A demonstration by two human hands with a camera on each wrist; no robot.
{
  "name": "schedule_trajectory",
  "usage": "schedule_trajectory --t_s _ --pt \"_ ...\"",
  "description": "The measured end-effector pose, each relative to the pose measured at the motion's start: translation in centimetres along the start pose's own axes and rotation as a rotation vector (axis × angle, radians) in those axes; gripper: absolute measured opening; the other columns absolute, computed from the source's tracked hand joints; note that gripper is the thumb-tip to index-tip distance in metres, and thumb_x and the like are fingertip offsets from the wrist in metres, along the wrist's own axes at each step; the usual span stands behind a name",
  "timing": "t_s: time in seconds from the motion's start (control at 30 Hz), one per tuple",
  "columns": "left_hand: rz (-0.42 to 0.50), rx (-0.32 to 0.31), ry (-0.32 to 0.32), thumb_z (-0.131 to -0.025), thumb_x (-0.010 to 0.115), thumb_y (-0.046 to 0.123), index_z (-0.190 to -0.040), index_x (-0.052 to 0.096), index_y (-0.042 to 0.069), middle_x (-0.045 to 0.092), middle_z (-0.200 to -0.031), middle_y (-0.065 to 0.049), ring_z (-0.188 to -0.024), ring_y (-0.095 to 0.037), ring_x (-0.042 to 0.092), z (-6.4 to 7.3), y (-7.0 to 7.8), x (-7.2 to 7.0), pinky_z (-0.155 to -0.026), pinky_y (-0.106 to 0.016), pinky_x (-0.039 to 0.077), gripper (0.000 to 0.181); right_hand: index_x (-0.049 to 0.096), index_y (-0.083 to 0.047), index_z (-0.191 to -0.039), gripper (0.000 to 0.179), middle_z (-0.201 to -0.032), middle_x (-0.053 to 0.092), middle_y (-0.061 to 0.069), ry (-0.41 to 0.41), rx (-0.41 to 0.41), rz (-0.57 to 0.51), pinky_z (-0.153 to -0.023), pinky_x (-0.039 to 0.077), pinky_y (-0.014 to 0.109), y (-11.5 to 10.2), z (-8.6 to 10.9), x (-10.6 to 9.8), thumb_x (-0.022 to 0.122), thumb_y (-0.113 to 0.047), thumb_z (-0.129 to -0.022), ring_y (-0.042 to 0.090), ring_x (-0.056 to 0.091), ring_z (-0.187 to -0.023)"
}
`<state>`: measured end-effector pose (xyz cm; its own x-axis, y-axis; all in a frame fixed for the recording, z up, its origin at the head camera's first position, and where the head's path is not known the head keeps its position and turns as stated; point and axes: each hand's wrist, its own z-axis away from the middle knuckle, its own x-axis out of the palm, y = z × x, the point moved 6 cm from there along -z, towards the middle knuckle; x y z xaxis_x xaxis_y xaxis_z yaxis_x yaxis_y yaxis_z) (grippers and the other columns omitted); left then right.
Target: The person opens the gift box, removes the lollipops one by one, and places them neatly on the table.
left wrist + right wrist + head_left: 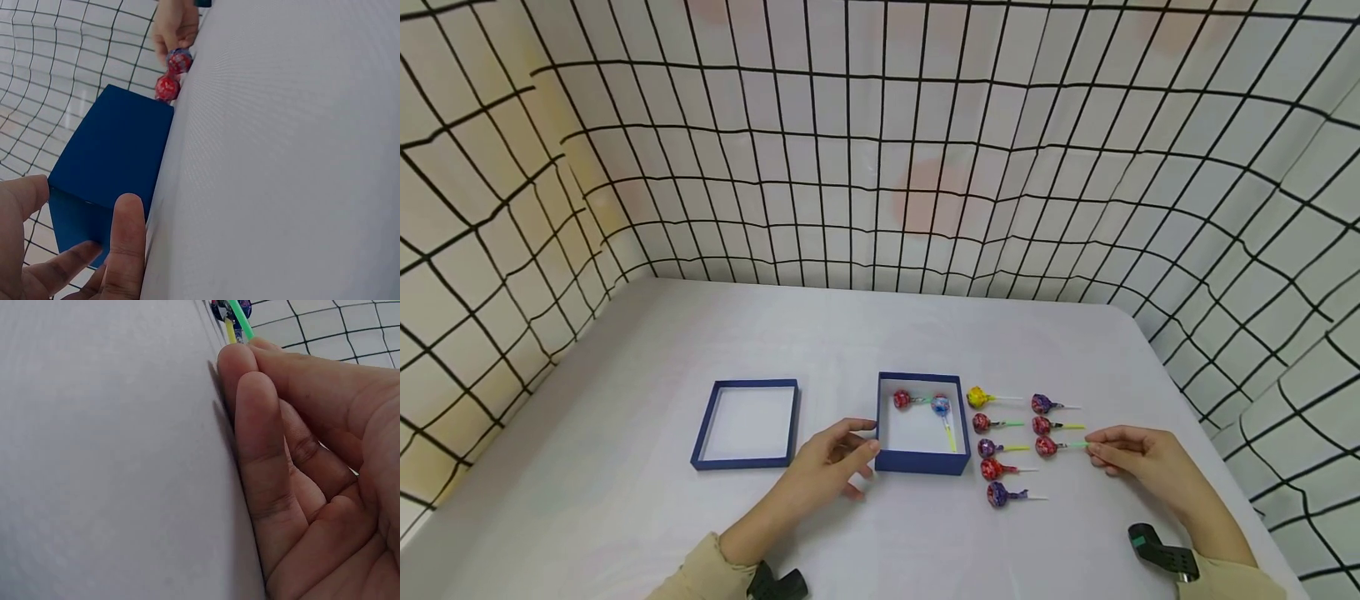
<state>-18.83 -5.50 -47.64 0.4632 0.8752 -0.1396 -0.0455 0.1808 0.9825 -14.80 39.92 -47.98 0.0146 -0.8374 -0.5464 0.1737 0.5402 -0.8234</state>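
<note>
At the right, my right hand [1138, 460] pinches the green stick [242, 320] of a red lollipop [1047, 447] between thumb and fingertips. My left hand [829, 463] is at the left wall of a blue box [921, 462], its fingers loosely bent and not wrapped round it. In the left wrist view the thumb and fingertips lie close against the blue side [115, 147]. Inside the white-lined box lie a red lollipop [902, 399] with a green stick and a blue lollipop [940, 406] with a yellow stick.
Right of the box, several lollipops lie in two columns, among them a yellow one [977, 397] and a purple one [997, 494]. A blue-rimmed lid [745, 464] rests on the white table [880, 542] at the left. Black netting [880, 183] over white walls surrounds the table.
</note>
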Motion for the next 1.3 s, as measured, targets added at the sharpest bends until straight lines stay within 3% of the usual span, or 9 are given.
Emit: schedule_trajectory --t_s 0.9,1.3 --pt "-0.021 -0.007 -0.022 -0.107 0.068 0.033 -0.148 0.06 0.007 0.073 -0.115 -0.013 -0.09 -0.02 0.073 -0.23 0.05 0.09 -0.068 -0.033 0.068 0.048 0.067 0.014 -0.131 0.039 -0.099 0.08 -0.014 -0.003 0.046 -0.017 -0.073 0.065 0.021 0.56 0.14 -0.57 0.07 -0.017 -0.106 0.003 0.074 -0.083" --pt "-0.012 -0.005 -0.022 -0.107 0.069 0.033 -0.148 0.06 0.007 0.073 -0.116 -0.013 -0.09 -0.019 0.073 -0.3 -0.11 0.08 -0.068 -0.034 0.069 0.049 0.067 0.011 -0.132 0.043 -0.1 0.079 -0.009 0.001 0.085 0.016 -0.073 0.065 0.02 0.89 0.08 -0.63 0.069 -0.024 -0.108 0.003 0.073 -0.083"
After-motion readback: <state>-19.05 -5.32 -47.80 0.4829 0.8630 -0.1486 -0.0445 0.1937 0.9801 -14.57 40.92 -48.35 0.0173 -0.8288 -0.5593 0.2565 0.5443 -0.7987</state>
